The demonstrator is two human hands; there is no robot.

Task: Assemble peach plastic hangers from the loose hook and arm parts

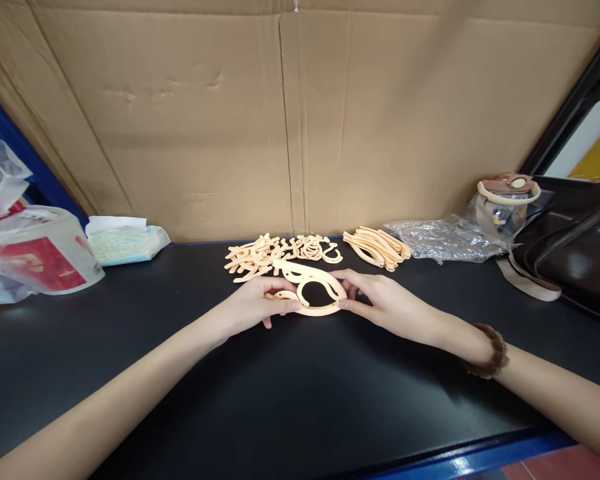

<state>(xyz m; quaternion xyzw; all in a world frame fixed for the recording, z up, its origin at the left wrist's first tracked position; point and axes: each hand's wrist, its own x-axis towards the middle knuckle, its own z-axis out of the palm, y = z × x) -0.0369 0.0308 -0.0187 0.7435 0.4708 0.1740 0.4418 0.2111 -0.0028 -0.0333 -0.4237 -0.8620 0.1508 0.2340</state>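
Observation:
Between both hands, a little above the black table, is a partly joined peach plastic clothes hanger [320, 310] made of curved pieces, with a round loop at its middle. My left hand [255, 303] pinches its left side between thumb and fingers. On the right side, my right hand [380, 297] closes thumb and fingertips on the curved end. Just beyond the hands lie a heap of short peach pieces [250, 257] and several peach hooks [313, 247]. A stack of long curved hanger arms [377, 247] rests behind my right hand.
A cardboard wall [205, 120] closes off the back of the black table [300, 393]. At left stand a plastic bag with a roll-shaped pack [45, 250] and a wipes packet [125, 240]. Crumpled clear film [440, 240], a clear strapped cup [507, 203] and a dark bag [580, 247] are at right.

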